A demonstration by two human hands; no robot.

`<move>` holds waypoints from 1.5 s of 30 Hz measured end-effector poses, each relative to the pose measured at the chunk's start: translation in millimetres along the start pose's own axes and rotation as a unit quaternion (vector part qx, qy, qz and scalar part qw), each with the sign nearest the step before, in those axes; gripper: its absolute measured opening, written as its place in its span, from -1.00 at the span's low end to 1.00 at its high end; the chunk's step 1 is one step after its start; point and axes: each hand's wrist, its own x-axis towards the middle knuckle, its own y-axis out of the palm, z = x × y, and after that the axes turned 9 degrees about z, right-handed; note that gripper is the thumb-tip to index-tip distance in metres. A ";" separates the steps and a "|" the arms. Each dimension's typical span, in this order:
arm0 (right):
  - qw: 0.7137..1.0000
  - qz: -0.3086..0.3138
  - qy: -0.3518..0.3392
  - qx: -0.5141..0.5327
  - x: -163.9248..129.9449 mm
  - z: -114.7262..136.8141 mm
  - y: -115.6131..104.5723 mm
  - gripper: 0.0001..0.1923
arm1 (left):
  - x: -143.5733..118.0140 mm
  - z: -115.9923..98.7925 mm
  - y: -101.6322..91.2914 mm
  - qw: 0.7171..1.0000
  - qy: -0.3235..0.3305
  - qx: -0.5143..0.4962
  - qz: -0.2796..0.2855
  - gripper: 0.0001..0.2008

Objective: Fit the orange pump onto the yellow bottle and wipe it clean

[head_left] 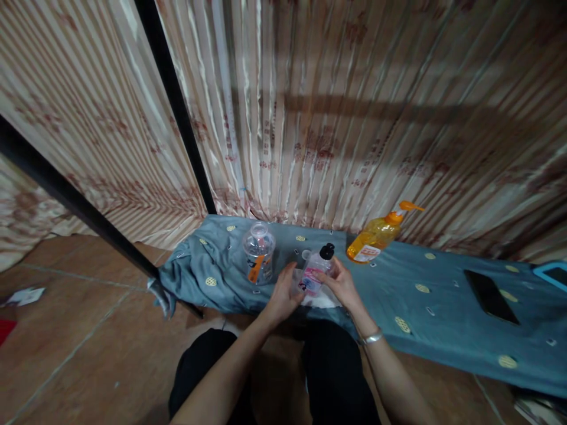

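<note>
Pink-labelled clear bottle [313, 276] with a black cap [327, 251] sits between the two hands, above the front edge of a bench draped in teal pineapple-print cloth [385, 295]. Leftmost on that cloth, a clear plastic jar [259, 260] with an orange label stands upright near the back; its flat base likely lets it stand steadily there, apart from the hands. Next comes the left hand [283, 296], its fingers closed on a translucent piece [297, 282] against the bottle's lower side; whether this is a separate cup, I cannot tell. The bottle leans, cap up and to the right, and the right hand [344, 284] is clamped around its right side, thumb across the label, presumably to steady that tilt. A white sheet [325, 297] lies beneath, perhaps to shield the cloth. Farther right, an orange pump bottle [372, 239] leans with its nozzle to the right, set back and probably out of the forearms' way. A black smartphone [491, 296] lies flat well beyond, with a blue-edged device [551, 275] at the far right.
</note>
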 end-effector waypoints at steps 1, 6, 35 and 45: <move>1.000 0.004 -0.002 0.001 -0.7 -0.5 2.7 -0.73 | 1.1 -5.8 2.5 1.000 -0.004 -0.021 0.000 -0.14; 0.999 0.041 -0.013 0.004 -2.4 7.7 9.2 -0.67 | 18.5 -32.5 12.6 0.996 0.017 -0.085 -0.024 -0.03; 0.986 -0.137 -0.044 -0.084 4.1 46.8 19.5 -0.68 | 23.0 -50.8 11.3 0.994 -0.036 -0.088 -0.048 -0.37; 0.983 -0.144 -0.032 -0.104 -1.4 48.7 14.6 -0.64 | 22.0 -50.8 10.5 0.995 -0.043 -0.082 -0.042 -0.40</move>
